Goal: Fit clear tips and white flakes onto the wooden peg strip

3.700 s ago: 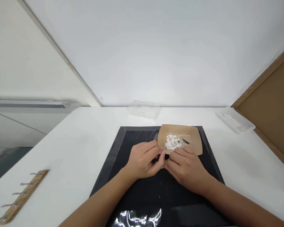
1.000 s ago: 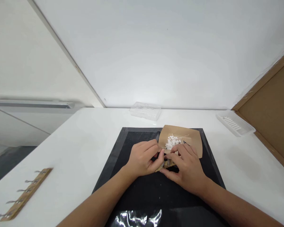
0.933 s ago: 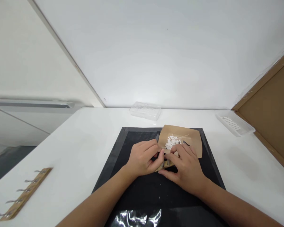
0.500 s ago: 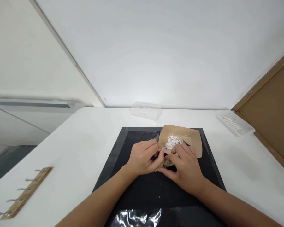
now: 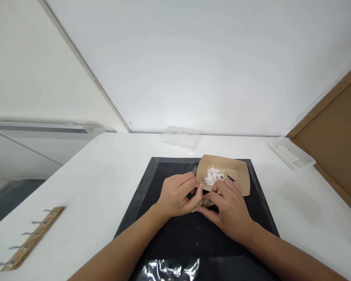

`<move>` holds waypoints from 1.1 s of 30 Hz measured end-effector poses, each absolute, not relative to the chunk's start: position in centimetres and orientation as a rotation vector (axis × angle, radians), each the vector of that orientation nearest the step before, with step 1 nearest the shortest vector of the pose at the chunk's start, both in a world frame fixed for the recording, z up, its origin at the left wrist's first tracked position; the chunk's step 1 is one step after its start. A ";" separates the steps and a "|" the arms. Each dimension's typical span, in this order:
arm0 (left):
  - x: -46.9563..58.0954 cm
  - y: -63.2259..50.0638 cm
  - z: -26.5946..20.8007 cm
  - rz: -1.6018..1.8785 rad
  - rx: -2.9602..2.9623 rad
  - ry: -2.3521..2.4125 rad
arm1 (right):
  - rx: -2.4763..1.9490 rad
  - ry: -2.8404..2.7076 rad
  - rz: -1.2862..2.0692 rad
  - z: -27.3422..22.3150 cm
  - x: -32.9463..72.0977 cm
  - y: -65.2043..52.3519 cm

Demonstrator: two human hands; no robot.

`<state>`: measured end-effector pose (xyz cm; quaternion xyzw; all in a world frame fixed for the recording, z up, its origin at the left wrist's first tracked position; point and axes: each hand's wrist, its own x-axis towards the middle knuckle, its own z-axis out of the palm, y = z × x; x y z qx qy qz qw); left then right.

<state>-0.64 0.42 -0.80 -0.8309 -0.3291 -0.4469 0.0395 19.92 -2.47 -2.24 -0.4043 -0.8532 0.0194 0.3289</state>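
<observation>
Both hands meet mid-mat [image 5: 163, 249]: left hand [image 5: 175, 199] and right hand [image 5: 226, 208] have fingers pinching a small brown strip [image 5: 204, 203] between them. Brown card [image 5: 240, 173] with white bits [image 5: 213, 175] sits right at 12 o'clock of them, another strip [image 5: 29, 240] way off at 9 on the table [image 5: 99, 175]

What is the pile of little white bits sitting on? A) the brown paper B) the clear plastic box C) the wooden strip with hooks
A: the little white bits lie heaped on the brown paper, which rests on the black mat just beyond the two hands.
</observation>
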 end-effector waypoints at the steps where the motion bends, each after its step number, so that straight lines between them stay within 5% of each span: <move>1: -0.6 0.4 -0.8 -1.369 -2.548 -1.010 | -1.058 -2.237 0.050 -2.3 19.9 -2.5; 33: -0.7 0.5 -0.7 -1.338 -2.516 -1.018 | -1.021 -2.313 0.124 -2.4 20.4 -2.3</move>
